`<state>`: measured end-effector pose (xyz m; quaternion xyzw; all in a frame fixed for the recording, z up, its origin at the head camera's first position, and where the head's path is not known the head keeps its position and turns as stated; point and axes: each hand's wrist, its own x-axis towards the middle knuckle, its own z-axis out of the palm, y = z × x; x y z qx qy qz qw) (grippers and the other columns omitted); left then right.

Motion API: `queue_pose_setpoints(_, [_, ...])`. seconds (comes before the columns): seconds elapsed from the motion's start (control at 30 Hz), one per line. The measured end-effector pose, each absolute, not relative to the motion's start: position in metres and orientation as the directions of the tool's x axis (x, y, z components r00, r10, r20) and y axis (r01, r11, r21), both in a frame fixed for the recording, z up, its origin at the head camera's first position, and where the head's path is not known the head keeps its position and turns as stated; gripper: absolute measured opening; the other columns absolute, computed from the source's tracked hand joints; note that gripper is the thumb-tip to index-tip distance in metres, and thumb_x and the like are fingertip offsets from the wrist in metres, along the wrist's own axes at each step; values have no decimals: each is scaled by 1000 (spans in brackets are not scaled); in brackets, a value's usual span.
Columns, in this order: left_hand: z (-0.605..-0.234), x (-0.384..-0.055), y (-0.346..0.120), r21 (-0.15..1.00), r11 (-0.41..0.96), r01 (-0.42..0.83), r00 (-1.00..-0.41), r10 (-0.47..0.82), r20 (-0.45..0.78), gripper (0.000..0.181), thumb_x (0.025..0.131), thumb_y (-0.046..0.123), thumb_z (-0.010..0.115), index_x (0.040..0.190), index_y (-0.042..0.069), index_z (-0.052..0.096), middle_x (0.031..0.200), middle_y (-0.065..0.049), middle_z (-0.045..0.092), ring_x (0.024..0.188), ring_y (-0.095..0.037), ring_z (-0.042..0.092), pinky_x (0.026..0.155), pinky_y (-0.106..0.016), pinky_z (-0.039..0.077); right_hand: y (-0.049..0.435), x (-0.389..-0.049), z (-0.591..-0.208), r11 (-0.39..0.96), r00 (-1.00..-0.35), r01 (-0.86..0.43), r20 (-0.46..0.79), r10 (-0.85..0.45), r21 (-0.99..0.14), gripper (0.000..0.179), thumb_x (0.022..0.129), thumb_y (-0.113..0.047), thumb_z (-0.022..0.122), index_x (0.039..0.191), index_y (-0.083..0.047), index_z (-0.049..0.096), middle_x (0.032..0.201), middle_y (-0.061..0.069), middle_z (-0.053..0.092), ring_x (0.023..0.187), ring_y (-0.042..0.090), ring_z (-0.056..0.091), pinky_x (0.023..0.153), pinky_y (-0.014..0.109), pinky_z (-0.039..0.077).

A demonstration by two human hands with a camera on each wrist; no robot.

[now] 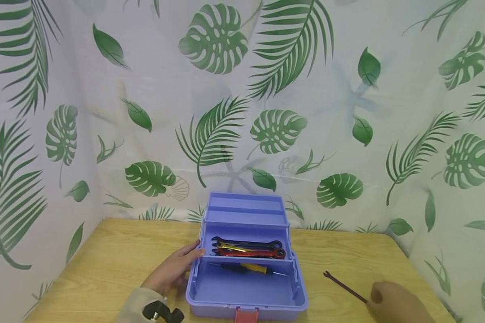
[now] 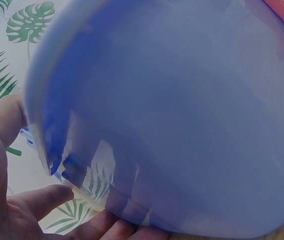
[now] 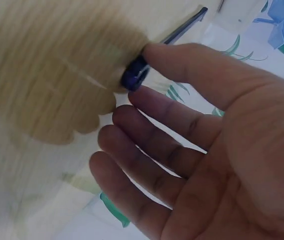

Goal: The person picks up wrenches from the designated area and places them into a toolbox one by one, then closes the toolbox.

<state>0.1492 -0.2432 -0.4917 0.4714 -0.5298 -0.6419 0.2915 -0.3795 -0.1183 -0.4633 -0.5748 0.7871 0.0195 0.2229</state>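
Observation:
A blue-purple plastic toolbox [image 1: 246, 310] stands with its lid raised and its tray lifted at the back. My left hand [image 1: 175, 268] holds its left side, thumb at the tray's edge; in the left wrist view the fingers [image 2: 39, 200] lie along the outer wall. Several combination wrenches [image 1: 248, 249], black, gold and red, lie in the tray. On the right, my right hand [image 1: 398, 303] pinches one end of a dark wrench [image 1: 345, 287]. In the right wrist view its ring end [image 3: 136, 74] sits between thumb and index fingertip, the other fingers extended.
Screwdrivers [image 1: 246, 268] with black and yellow handles lie in the box's lower part, below the tray. A red latch [image 1: 246, 315] hangs at the front. The wooden table [image 1: 117, 264] meets a leaf-patterned curtain [image 1: 157, 148] at the back and sides.

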Motion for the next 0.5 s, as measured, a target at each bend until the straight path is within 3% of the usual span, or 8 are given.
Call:
queue_pose_setpoints(0.13, [-494,150,-243,955,-271,-117,-387,-873,-295,86,87,56,58,152,14,20,138,-30,43,112,-41,57,73,-50,55,-117,-383,-468,349,-244,-910,-393,-886,-223,18,85,-27,68,81,-11,62,71,0,57,62,19,49,53,33,41])
queue_pose_setpoints(0.37, [-494,150,-243,954,-282,-99,-385,-873,-298,85,87,55,59,152,15,21,139,-29,43,115,-42,55,74,-51,55,-118,-378,-466,200,-133,-957,-297,-946,-210,20,87,-16,66,70,-13,56,60,0,49,55,15,44,52,29,37])
queue_pose_setpoints(0.5, [-493,150,-243,955,-280,-94,-386,-874,-294,86,87,56,59,152,14,20,139,-29,43,117,-44,52,76,-52,54,-118,-372,-463,161,-110,-968,-247,-963,-195,22,86,-11,65,67,-13,54,59,0,47,55,15,42,52,28,35])
